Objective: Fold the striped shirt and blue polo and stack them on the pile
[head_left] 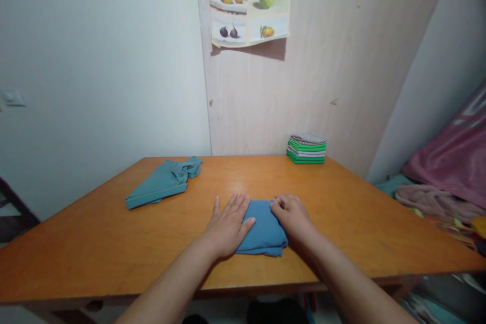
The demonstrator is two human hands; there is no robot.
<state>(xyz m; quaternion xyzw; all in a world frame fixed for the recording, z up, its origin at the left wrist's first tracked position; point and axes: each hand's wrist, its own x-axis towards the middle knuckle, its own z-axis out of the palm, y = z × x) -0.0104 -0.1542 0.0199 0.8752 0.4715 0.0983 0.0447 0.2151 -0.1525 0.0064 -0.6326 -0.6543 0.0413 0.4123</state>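
A blue folded piece of clothing [265, 230] lies on the wooden table in front of me, in several layers with a slightly uneven near edge. Across its left side rests my left hand [230, 225], flat, fingers stretched out and thumb spread over the fabric. My right hand [292, 215] is at the far right corner, its fingers curled and pinched together on the edge of the cloth. My left palm hides the left edge of the cloth.
A crumpled teal garment [159, 182] lies at the table's back left. At the back right stands a stack of folded green, grey and striped cloths [307, 150]. The wooden table [114, 253] ends just before me. Fabrics [440, 200] pile up beyond its right side.
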